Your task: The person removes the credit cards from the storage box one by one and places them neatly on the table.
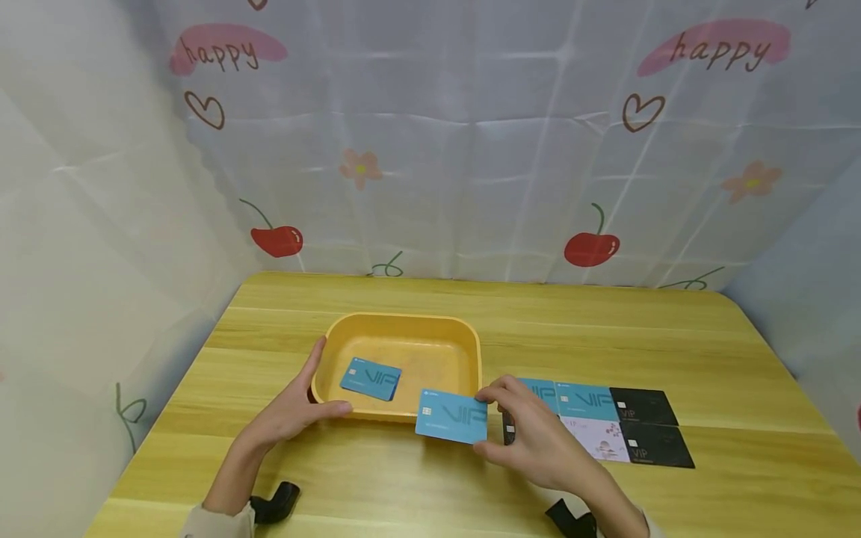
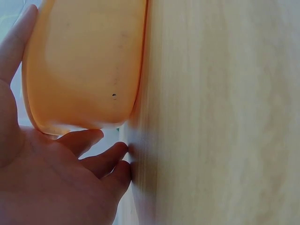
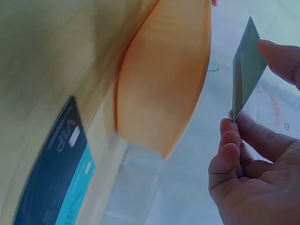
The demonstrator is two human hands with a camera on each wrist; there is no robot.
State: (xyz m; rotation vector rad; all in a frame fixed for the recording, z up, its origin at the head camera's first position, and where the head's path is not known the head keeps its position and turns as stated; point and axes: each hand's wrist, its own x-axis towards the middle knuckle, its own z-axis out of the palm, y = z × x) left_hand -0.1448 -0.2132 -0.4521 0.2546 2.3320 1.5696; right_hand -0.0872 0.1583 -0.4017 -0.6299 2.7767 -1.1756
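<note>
My right hand (image 1: 531,437) pinches a light-blue VIP card (image 1: 449,416) by its right end, thumb below and fingers above. The card is raised over the front right edge of a yellow plastic tray (image 1: 430,323). In the right wrist view the card (image 3: 246,65) appears nearly edge-on between thumb and fingertips. At the tray's left end, my left hand (image 1: 289,411) holds the corner, thumb at the front rim and a finger along the left side. Its bent fingers show against the tray wall (image 2: 89,61) in the left wrist view. Blue VIP cards (image 1: 372,379) lie overlapped inside the tray.
Right of the tray, cards lie in two rows on the wooden table (image 1: 377,478): blue ones (image 1: 587,402), black ones (image 1: 655,444) and a pale flowered one (image 1: 595,438). My right hand partly covers them. A patterned white curtain (image 1: 444,149) hangs behind the table.
</note>
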